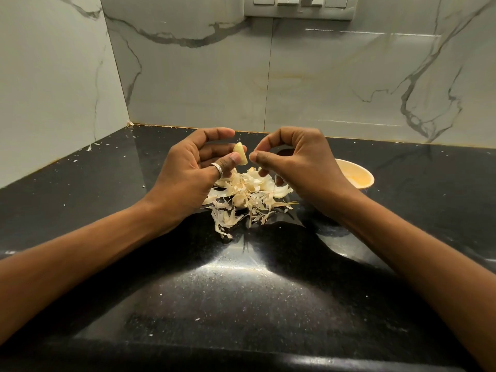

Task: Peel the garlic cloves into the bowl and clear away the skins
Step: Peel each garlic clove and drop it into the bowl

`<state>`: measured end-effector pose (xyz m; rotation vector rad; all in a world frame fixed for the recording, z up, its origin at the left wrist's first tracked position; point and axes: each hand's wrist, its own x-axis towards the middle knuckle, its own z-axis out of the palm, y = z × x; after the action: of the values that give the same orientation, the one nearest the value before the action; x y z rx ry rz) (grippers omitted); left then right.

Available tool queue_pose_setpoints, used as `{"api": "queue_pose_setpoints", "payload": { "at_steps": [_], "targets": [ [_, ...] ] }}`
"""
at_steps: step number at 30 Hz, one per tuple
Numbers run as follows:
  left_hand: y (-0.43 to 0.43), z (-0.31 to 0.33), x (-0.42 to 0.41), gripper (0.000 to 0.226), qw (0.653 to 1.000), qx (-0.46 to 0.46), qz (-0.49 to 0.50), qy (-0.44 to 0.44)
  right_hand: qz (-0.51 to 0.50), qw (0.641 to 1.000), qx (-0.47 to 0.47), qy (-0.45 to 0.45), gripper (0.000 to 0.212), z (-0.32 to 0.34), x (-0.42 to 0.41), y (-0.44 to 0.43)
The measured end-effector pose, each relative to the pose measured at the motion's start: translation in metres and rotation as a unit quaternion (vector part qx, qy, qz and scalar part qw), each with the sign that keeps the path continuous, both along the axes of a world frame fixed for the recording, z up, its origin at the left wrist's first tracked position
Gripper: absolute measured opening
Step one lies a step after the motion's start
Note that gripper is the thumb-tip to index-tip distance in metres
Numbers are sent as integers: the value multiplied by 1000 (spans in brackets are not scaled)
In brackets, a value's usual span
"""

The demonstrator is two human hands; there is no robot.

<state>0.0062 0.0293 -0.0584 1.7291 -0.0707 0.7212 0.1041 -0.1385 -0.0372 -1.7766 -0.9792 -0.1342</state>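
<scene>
Granite, black and speckled, makes up the countertop (241, 304), which runs back into a corner where two walls meet. A glare of light lies across its near middle, and pale flecks are scattered over it, thickest toward the left corner (90, 147). The back wall (322, 76) and the left wall (53, 89) are faced in pale marble-look tiles with grey veins. A switch and socket panel (299, 6) sits high on the back wall, cut off by the top edge.

A loose heap of garlic skins (247, 194) lies on the counter at centre, below and between the two hands. A small pale bowl (357, 175) stands on the counter to the right of the heap, partly hidden behind the right wrist; what it holds cannot be made out.

The left hand (193, 167), with a ring (217, 169) on the thumb, is curled and pinches a bare, pale yellow garlic clove (240, 154) above the heap. The right hand (298, 162) hangs just beside the clove, fingers curled, thumb and forefinger tips pressed together. Whether a shred of skin lies between them cannot be told.
</scene>
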Motion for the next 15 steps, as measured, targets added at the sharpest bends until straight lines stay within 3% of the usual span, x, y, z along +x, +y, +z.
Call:
{"api": "queue_pose_setpoints", "payload": {
  "at_steps": [3, 5, 15],
  "targets": [
    [1, 0, 1, 44, 1000, -14, 3, 4, -21, 999, -8, -37, 21, -1, 2, 1],
    [1, 0, 1, 43, 1000, -23, 6, 6, -30, 998, -11, -58, 9, -1, 5, 1],
    [-3, 4, 0, 35, 998, -66, -13, -12, 44, 991, -5, -126, 40, 1, -5, 3]
  ]
}}
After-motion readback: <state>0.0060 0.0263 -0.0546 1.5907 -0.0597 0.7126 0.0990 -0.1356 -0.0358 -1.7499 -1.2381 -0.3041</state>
